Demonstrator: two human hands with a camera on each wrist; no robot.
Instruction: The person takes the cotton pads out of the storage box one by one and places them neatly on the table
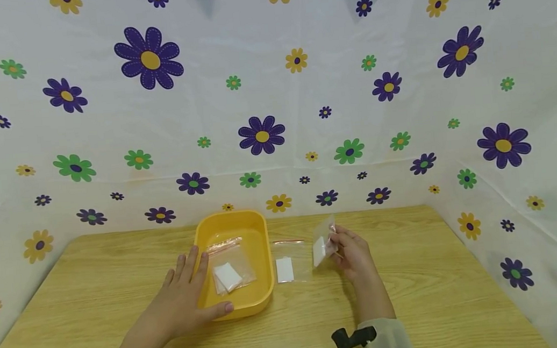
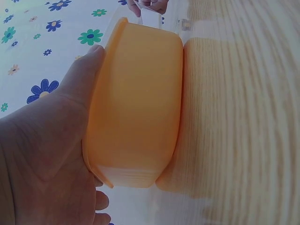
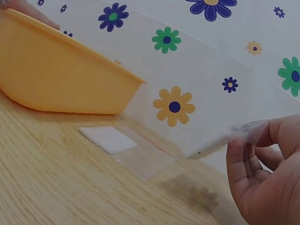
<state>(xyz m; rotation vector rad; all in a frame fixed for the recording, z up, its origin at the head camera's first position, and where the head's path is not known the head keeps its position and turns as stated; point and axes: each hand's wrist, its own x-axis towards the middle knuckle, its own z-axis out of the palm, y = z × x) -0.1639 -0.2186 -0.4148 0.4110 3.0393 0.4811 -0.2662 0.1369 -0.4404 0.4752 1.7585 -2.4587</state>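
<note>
A yellow plastic bin (image 1: 267,250) stands on the table, with clear zip bags (image 1: 229,277) holding white squares inside it. Across its left and near rim rests my left hand (image 1: 182,296), fingers straight and spread, thumb on the near edge. To the bin's right, my right hand (image 1: 355,252) pinches another clear zip bag (image 1: 320,251) by its edge, raised over the table and tilted. The white piece in that bag also shows in the right wrist view. Between the bin and the right hand, one zip bag (image 1: 285,270) with a white square lies flat.
The wooden table (image 1: 436,276) reaches back to a white cloth (image 1: 215,108) printed with flowers, which also runs along the sides. A black clip-like piece (image 1: 353,338) sits at the right wrist, by the pale sleeve (image 1: 389,341).
</note>
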